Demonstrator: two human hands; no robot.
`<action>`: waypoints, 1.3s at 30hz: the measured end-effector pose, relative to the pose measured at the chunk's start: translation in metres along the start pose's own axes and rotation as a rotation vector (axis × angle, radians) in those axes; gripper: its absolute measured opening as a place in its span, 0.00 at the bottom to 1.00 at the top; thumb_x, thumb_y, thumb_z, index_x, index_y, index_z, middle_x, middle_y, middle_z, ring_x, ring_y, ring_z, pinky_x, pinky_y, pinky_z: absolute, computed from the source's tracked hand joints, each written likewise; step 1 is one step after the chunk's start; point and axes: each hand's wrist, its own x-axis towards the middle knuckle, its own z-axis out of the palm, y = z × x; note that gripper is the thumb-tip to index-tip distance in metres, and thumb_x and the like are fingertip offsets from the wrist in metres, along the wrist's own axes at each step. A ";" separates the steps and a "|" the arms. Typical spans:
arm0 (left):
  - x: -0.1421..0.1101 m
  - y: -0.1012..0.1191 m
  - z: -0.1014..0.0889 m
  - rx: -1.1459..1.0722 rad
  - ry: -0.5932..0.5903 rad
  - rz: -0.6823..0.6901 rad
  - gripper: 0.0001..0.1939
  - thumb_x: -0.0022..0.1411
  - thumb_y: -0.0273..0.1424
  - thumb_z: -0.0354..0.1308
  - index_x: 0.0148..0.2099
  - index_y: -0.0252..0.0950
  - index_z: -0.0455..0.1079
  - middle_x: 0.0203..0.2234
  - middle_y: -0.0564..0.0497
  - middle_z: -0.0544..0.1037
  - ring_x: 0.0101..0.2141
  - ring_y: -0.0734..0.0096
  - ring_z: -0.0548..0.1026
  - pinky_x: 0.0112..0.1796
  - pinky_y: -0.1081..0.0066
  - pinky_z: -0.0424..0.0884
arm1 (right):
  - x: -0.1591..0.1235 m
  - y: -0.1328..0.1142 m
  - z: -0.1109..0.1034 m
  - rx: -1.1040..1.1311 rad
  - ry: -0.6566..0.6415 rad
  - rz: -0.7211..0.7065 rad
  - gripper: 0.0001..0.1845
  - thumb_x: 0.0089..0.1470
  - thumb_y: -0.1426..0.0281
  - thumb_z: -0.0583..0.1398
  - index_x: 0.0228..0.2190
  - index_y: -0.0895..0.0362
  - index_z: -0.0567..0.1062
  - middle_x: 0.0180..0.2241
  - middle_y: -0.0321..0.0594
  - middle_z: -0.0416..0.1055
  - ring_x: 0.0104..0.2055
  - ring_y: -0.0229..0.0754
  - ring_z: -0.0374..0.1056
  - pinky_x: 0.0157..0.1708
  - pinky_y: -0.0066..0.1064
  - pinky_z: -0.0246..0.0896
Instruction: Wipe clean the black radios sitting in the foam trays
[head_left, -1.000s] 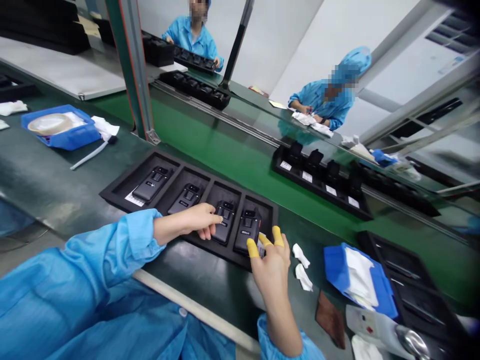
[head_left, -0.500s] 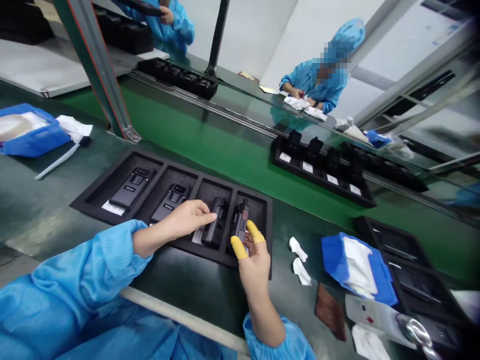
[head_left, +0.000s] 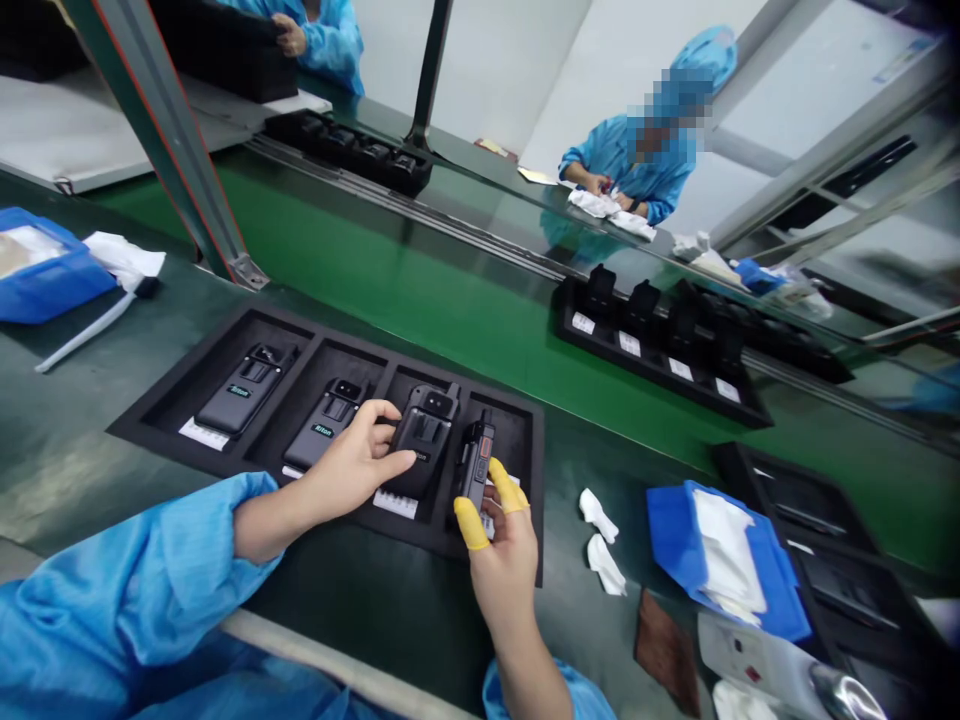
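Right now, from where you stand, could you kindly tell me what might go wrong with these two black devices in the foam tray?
The black rectangular device stands on its edge, pinched only by the yellow-cotted fingers of the right hand, so it might slip and strike the black foam tray. The bare left hand touches the neighbouring black device and could leave fingerprints on it. The white label card beneath that device could also get shifted.

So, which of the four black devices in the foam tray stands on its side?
The device in the far-right compartment, held on edge by the right hand between yellow finger cots; the other three show their faces upward.
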 end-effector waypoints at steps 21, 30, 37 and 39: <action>-0.005 0.004 -0.001 -0.696 -0.113 -0.348 0.13 0.61 0.29 0.53 0.48 0.35 0.69 0.25 0.48 0.74 0.20 0.69 0.70 0.25 0.72 0.64 | -0.005 -0.002 0.001 -0.099 -0.019 0.013 0.31 0.53 0.53 0.57 0.54 0.54 0.67 0.53 0.50 0.65 0.45 0.48 0.68 0.47 0.45 0.63; -0.003 0.004 0.001 -0.672 -0.091 -0.369 0.11 0.61 0.30 0.52 0.44 0.33 0.70 0.24 0.47 0.73 0.19 0.72 0.68 0.24 0.73 0.62 | -0.005 0.002 0.002 -0.062 -0.001 -0.008 0.31 0.52 0.53 0.58 0.54 0.54 0.67 0.51 0.49 0.66 0.45 0.48 0.67 0.48 0.45 0.63; -0.003 0.006 0.003 -0.655 -0.097 -0.381 0.09 0.60 0.32 0.55 0.39 0.32 0.71 0.23 0.47 0.74 0.20 0.71 0.69 0.24 0.73 0.64 | -0.004 -0.001 0.002 -0.032 -0.020 0.021 0.31 0.52 0.53 0.58 0.55 0.54 0.66 0.51 0.50 0.66 0.46 0.48 0.67 0.48 0.47 0.62; -0.002 0.007 0.003 -0.655 -0.098 -0.382 0.09 0.60 0.33 0.55 0.37 0.32 0.72 0.22 0.47 0.74 0.19 0.72 0.69 0.23 0.73 0.64 | -0.003 -0.002 0.002 -0.037 -0.016 0.009 0.31 0.53 0.53 0.58 0.54 0.55 0.66 0.50 0.50 0.66 0.45 0.47 0.67 0.47 0.47 0.63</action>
